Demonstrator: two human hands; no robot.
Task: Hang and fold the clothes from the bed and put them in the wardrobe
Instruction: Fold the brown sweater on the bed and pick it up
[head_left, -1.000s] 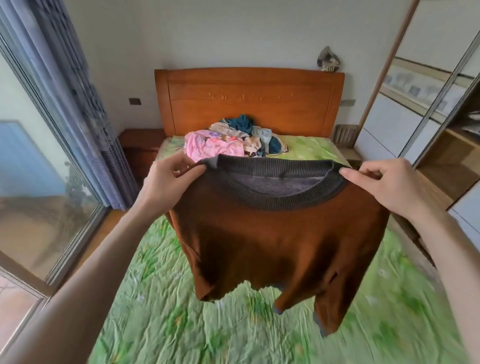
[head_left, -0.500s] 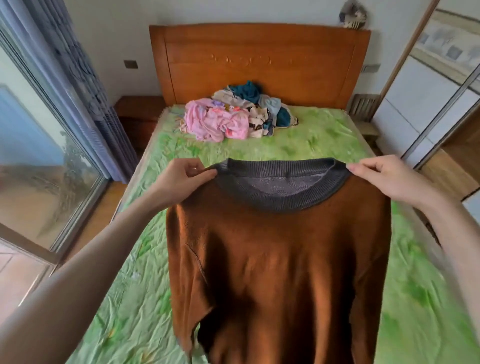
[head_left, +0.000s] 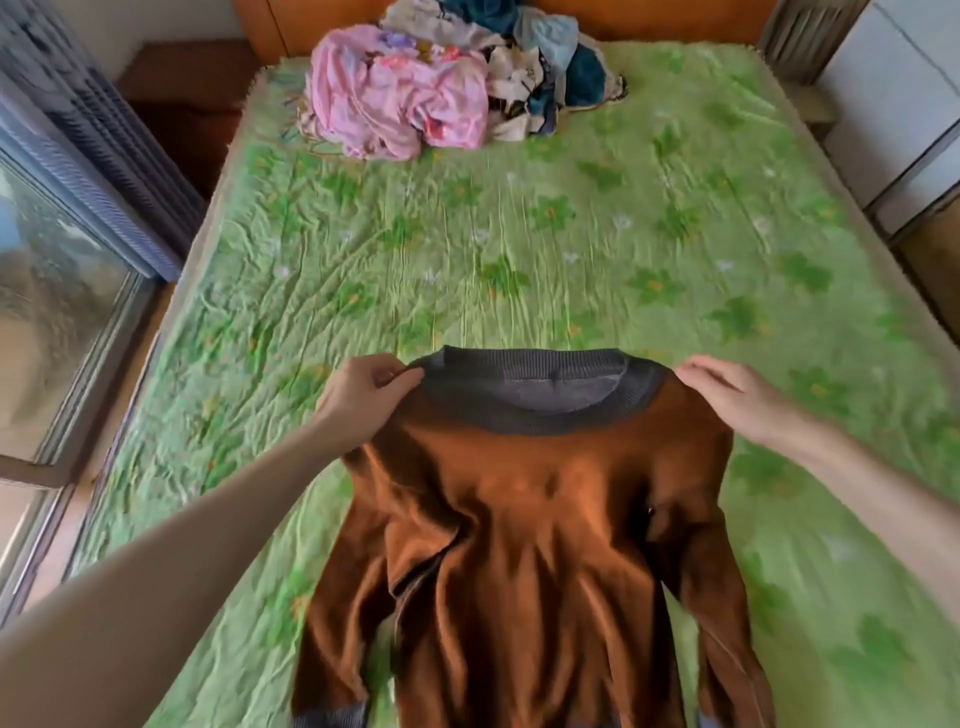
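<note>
Over the green bedspread (head_left: 519, 249), left hand (head_left: 358, 395) and right hand (head_left: 737, 402) pinch the shoulders of a soft, probably lightweight brown sweatshirt (head_left: 530, 545), its best holds.

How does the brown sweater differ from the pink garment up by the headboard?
The brown sweater is spread out, collar away from the person; the pink garment is crumpled in a heap. The left hand and right hand each pinch a shoulder of the sweater; nothing touches the pink one. The sweater is plain with a grey collar; the pink one looks printed. Both lie over the green bedspread.
</note>
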